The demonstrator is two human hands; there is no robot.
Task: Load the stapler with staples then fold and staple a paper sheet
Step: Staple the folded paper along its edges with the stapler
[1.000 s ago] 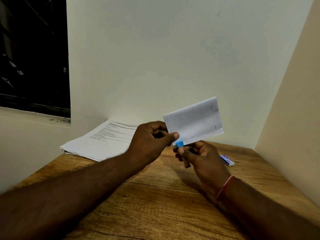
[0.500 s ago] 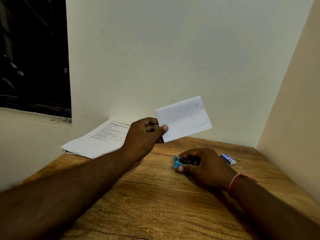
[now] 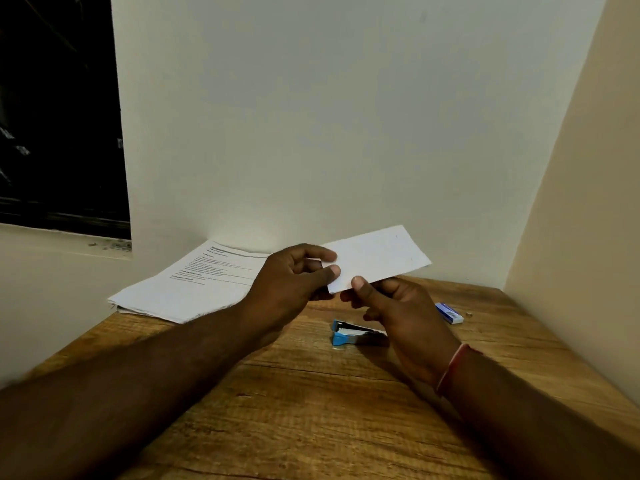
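Folded paper sheet [image 3: 377, 258] is being held above the wooden table [image 3: 311, 393], pinched at its near corner by the left hand [image 3: 294, 278] and gripped by the right hand [image 3: 398, 313], whose lower fingers are being hidden. The blue stapler [image 3: 353, 333] is being partly covered by that hand. Staple marks are being barely made out.
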